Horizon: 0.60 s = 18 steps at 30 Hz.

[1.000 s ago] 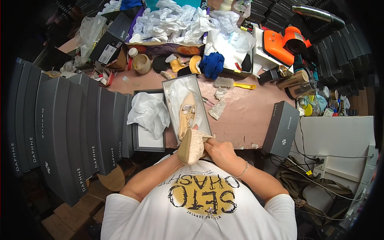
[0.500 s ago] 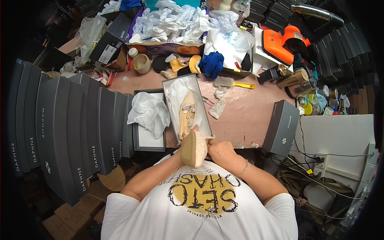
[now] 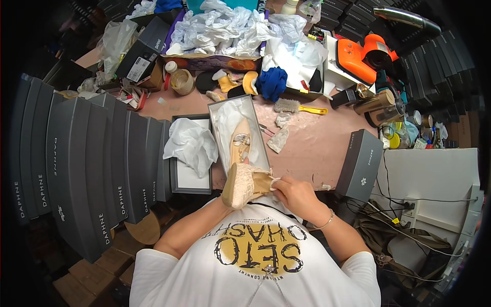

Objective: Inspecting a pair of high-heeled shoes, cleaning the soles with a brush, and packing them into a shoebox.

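Note:
A beige, textured shoe (image 3: pixel 240 188) with a tan sole is held just above the table's near edge, tilted so that its opening faces right. My left hand (image 3: pixel 221 203) is closed round it from the left and beneath, most of its fingers hidden behind the shoe. My right hand (image 3: pixel 297 197) pinches a pale strap or edge at the right end of the shoe's opening. Just beyond, an open grey shoebox (image 3: pixel 215 120) holds a matching shoe (image 3: pixel 239 143) with gem-like trim, lying in white tissue.
Left of the shoebox lies another grey tray (image 3: pixel 176 181) with crumpled tissue (image 3: pixel 190 146). Stacked dark boxes (image 3: pixel 76 169) line the left side. A closed box (image 3: pixel 360 163) stands at right. Farther back are a yellow-handled brush (image 3: pixel 294 107), a blue cloth (image 3: pixel 271 83) and an orange device (image 3: pixel 358 60).
The shoe has turned from sole-on to sideways, showing its opening. My right hand has shifted right, drawing the strap or edge outward. My left hand keeps its grip.

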{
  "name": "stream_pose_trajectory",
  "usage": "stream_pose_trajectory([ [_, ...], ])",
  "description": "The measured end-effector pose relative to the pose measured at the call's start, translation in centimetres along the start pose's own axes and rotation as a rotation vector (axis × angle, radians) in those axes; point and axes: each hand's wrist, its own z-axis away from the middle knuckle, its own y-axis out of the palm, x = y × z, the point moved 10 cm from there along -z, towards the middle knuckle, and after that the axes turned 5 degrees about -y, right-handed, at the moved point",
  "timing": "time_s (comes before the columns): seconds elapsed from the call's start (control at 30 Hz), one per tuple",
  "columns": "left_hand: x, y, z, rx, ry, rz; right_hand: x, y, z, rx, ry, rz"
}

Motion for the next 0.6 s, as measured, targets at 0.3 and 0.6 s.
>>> stream_pose_trajectory([
  [0.3,0.8,-1.0,-0.5,-0.181,0.005,-0.153,1.1,1.6,-0.5,-0.139,-0.096,0.02],
  [0.6,2.0,-5.5,-2.5,-0.255,-0.036,-0.047,0.7,4.0,-0.4,0.071,-0.111,0.129],
])
